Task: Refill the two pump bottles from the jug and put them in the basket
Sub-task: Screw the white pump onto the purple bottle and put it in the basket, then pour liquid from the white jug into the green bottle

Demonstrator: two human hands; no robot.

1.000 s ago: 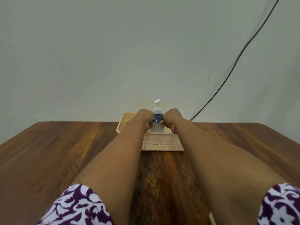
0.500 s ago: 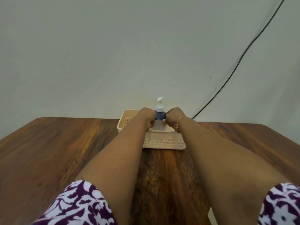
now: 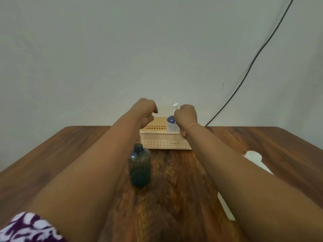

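A white pump bottle (image 3: 172, 125) with a blue shoulder stands upright in the right part of the cream basket (image 3: 164, 144) at the table's far edge. My left hand (image 3: 146, 111) hovers above the basket's left end with loosely curled fingers and holds nothing. My right hand (image 3: 186, 116) is a closed fist just right of the pump bottle's neck; I cannot tell if it touches the bottle. A dark translucent bottle (image 3: 139, 165) without a pump stands on the table in front of the basket, beside my left forearm.
A white object (image 3: 253, 156) lies on the wooden table (image 3: 174, 198) at the right, mostly hidden under my right forearm. A black cable (image 3: 244, 74) runs down the wall behind the basket.
Both hands have come off the pump bottle's blue collar and risen, the left moving away to the left. The view has tilted down, bringing the dark bottle and the white object into sight.
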